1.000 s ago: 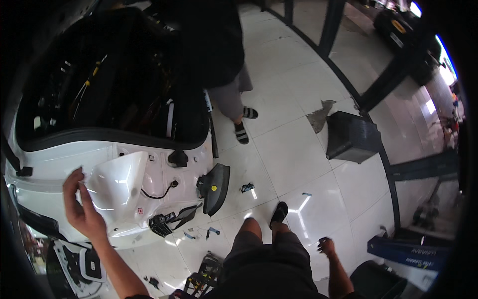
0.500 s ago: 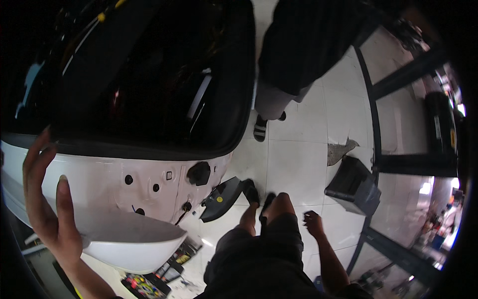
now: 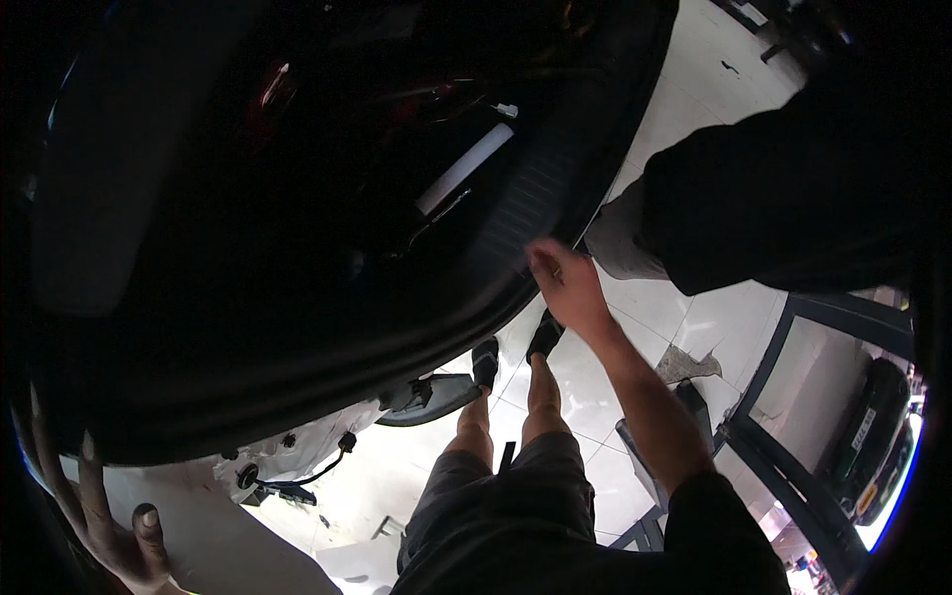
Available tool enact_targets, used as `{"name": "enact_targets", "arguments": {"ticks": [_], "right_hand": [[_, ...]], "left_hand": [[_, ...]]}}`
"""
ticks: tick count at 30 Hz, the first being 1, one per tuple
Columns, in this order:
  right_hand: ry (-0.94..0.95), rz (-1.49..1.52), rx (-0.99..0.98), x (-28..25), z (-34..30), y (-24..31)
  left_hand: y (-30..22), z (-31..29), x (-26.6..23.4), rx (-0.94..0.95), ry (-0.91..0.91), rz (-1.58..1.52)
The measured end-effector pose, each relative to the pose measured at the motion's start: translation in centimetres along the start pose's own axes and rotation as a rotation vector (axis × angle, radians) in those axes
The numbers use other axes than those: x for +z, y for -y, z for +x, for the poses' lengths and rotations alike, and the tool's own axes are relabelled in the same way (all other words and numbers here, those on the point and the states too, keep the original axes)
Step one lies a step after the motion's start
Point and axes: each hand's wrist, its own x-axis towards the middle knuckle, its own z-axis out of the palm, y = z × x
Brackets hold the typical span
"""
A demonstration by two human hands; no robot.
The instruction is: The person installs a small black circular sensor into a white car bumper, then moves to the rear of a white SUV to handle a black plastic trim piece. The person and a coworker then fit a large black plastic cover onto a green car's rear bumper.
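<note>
My left hand point(image 3: 104, 521) is at the lower left, its fingers spread along the dark rear of a white vehicle; contact is unclear. My right hand point(image 3: 567, 283) is at the dark rim point(image 3: 526, 302) of the vehicle's rear section. Its fingers look curled but are smeared, and I see nothing in them. Beyond it, on the dark surface, shows a pale strip point(image 3: 466, 169), with a small white piece point(image 3: 507, 110) above. Below the rim, the white body panel point(image 3: 297, 436) is exposed, with a black cable and connector point(image 3: 345, 442) hanging from it.
A dark curved part point(image 3: 436, 402) lies on the tiled floor beside my feet. Another person in black clothing point(image 3: 764, 208) stands close on the right. A dark bin point(image 3: 645, 461) is behind my right forearm, near black-framed glass panels point(image 3: 769, 436). A floor tile is broken point(image 3: 684, 365).
My right hand has risen from beside my leg to the vehicle's dark rim. I have come closer to the vehicle, and my left hand appears lower in the view, fingers still spread.
</note>
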Motion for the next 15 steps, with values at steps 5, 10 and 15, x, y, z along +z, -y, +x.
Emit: {"name": "enact_targets", "arguments": {"ticks": [5,10,15], "right_hand": [[0.085,-0.569,-0.515,3.1,12.6,1.7],[0.460,-0.892,-0.669,6.9,18.6,0.3],[0.703,-0.909,-0.518,7.3,22.6,0.5]], "left_hand": [[0.2,-1.1,-0.3,-0.049,0.001,-0.107],[-0.8,-1.1,-0.6,-0.118,0.048,-0.134],[-0.2,-0.1,-1.5,-0.014,0.074,-0.016]]}}
